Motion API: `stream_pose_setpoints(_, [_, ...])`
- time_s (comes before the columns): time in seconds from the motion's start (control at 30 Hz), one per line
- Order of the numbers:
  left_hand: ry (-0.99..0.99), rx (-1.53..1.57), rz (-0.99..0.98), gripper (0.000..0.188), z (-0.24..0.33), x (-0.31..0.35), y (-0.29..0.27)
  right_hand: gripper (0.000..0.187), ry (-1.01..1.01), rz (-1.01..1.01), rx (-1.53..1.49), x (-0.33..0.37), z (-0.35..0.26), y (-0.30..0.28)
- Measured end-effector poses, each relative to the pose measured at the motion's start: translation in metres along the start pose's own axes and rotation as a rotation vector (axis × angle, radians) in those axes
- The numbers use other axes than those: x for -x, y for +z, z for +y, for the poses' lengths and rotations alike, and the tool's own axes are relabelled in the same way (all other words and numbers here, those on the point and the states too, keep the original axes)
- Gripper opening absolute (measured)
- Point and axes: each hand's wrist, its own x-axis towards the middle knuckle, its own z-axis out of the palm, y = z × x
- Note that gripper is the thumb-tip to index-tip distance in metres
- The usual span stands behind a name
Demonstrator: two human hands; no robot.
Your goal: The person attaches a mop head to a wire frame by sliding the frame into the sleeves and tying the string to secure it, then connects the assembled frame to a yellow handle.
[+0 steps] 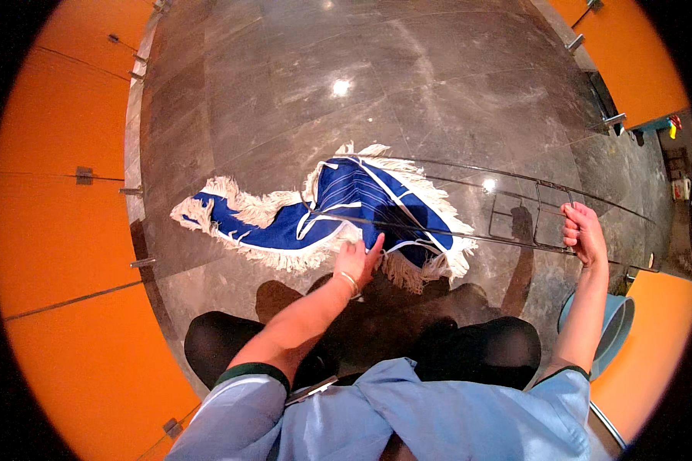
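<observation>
A blue dust mop head (277, 228) with white trim and a cream fringe lies crumpled on the floor in front of me. A long dark wire mop frame (542, 184) reaches from the right, its left end lying over or within the blue cloth. My left hand (355, 263) has its fingers closed on the near edge of the cloth; part of the grip is hidden. At the right, my right hand (585, 233) is wrapped around the wire frame and holds it above the floor.
Orange cubicle panels (69, 238) with metal fittings line the left side, and another orange panel (665, 346) stands at the right. A blue-grey bucket (627, 326) is close to my right forearm. My bent knees (500, 349) are just behind the mop head on the grey tiled floor (284, 100).
</observation>
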Motion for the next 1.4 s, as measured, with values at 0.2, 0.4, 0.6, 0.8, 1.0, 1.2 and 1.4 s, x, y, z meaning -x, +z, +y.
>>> stream_pose_setpoints(0.2, [0.032, 0.146, 0.389, 0.017, 0.007, -0.014, 0.018, 0.013, 0.009, 0.033, 0.181, 0.003, -0.013, 0.006])
stream_pose_setpoints(0.4, [-0.137, 0.524, 0.095, 0.014, 0.067, -0.023, -0.013, 0.013, -0.046, 0.106, 0.206, 0.001, -0.025, 0.003])
stream_pose_setpoints(0.6, [0.367, 1.257, -0.199, 0.061, 0.149, 0.016, 0.005, 0.013, -0.067, 0.106, 0.314, 0.002, -0.027, 0.003])
stream_pose_setpoints(0.8, [0.114, 0.559, -1.064, 0.025, 0.000, -0.014, -0.026, 0.013, -0.007, 0.122, 0.325, 0.013, -0.007, -0.010])
stream_pose_setpoints(1.0, [-0.887, 0.480, -0.076, 0.048, -0.131, 0.001, -0.028, 0.012, 0.052, 0.109, 0.319, 0.017, 0.040, -0.014])
stream_pose_setpoints(1.2, [-1.062, 0.726, 0.086, 0.048, -0.132, 0.011, 0.044, 0.013, 0.053, 0.106, 0.186, 0.009, 0.081, 0.032])
stream_pose_setpoints(1.4, [-1.028, 0.745, 0.162, 0.026, -0.126, 0.014, 0.030, 0.013, 0.164, 0.109, 0.279, 0.020, 0.069, 0.003])
